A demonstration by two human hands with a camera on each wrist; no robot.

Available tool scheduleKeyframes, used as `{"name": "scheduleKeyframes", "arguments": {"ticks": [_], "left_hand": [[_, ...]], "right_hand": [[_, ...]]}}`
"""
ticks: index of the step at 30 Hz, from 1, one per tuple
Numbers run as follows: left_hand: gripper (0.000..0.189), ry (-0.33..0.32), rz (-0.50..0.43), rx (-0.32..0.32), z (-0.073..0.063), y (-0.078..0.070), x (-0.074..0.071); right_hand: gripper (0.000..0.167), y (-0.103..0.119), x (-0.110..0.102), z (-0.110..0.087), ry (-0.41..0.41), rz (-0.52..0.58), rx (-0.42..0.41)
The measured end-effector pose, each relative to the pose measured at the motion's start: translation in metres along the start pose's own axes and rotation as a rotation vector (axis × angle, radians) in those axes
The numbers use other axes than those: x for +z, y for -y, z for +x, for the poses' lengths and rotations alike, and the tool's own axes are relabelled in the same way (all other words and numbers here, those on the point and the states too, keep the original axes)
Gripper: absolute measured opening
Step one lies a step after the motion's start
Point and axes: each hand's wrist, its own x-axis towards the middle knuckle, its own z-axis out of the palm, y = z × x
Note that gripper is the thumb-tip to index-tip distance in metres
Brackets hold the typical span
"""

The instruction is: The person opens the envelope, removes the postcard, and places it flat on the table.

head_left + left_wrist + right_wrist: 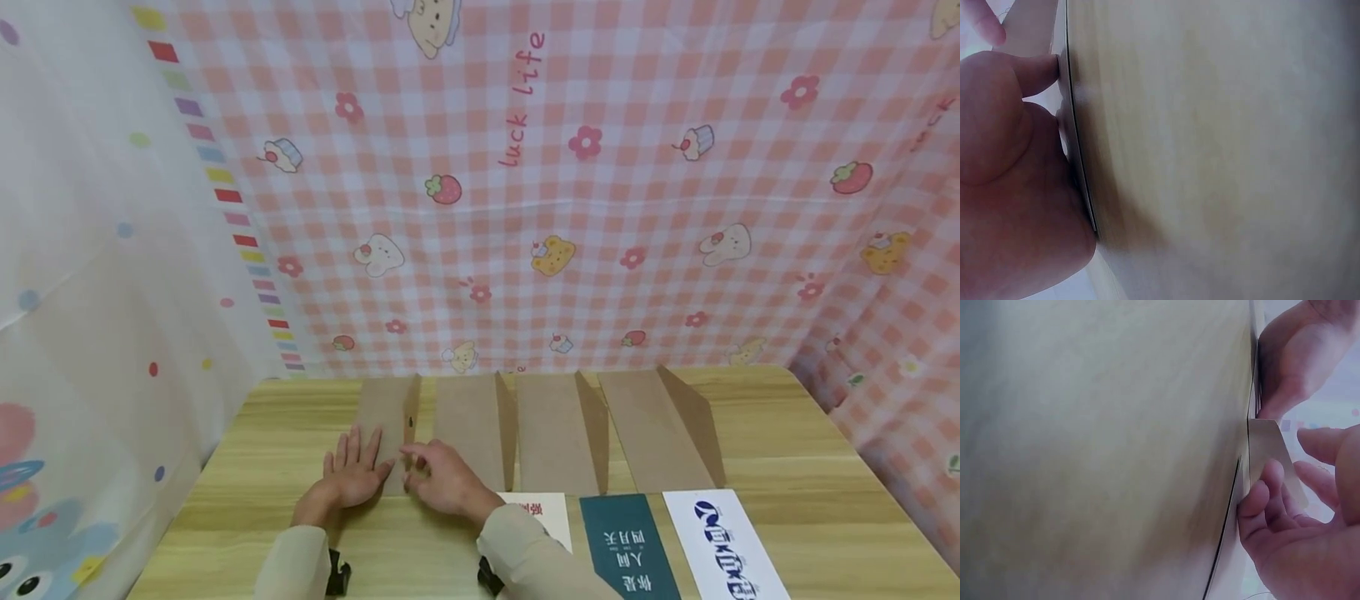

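Note:
A brown kraft envelope point(381, 402) lies leftmost in a row, its flap point(412, 406) raised along the right side. My left hand point(356, 479) rests on this envelope with fingers spread and palm down. At the lower end of the flap is my right hand point(444, 478), its index finger reaching to the flap and the other fingers loosely bent. In the right wrist view the flap point(1269, 447) stands up from the table behind the right fingertips, and thumb and fingers are apart. The left wrist view shows the thin envelope edge under the left palm.
To the right lie three more kraft envelopes point(468, 429) with raised flaps. In front of them are a white card with red characters point(551, 521), a dark green card point(618, 517) and a white card with blue characters point(693, 542). A checked cloth point(480, 225) hangs behind the wooden table point(810, 500).

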Motion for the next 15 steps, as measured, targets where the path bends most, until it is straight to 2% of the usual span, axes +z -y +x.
{"name": "scheduleKeyframes", "arguments": {"ticks": [4, 7, 11, 15], "left_hand": [[0.087, 0.004, 0.005, -0.001, -0.0024, -0.0017, -0.0032], [0.095, -0.007, -0.014, 0.011, -0.0022, 0.0002, -0.0033], [0.097, -0.011, -0.015, 0.016, -0.0031, 0.0002, -0.0028], [0.086, 0.009, -0.004, 0.002, -0.0051, -0.0051, -0.0041]], "right_hand": [[0.037, -0.0002, -0.0014, 0.0008, -0.055, 0.017, -0.022], [0.032, 0.0000, -0.0026, 0.0014, -0.096, 0.031, -0.026], [0.016, -0.0008, -0.0042, 0.0019, -0.125, 0.045, -0.021], [0.016, -0.0036, -0.0046, 0.0014, -0.155, 0.064, 0.004]]}}
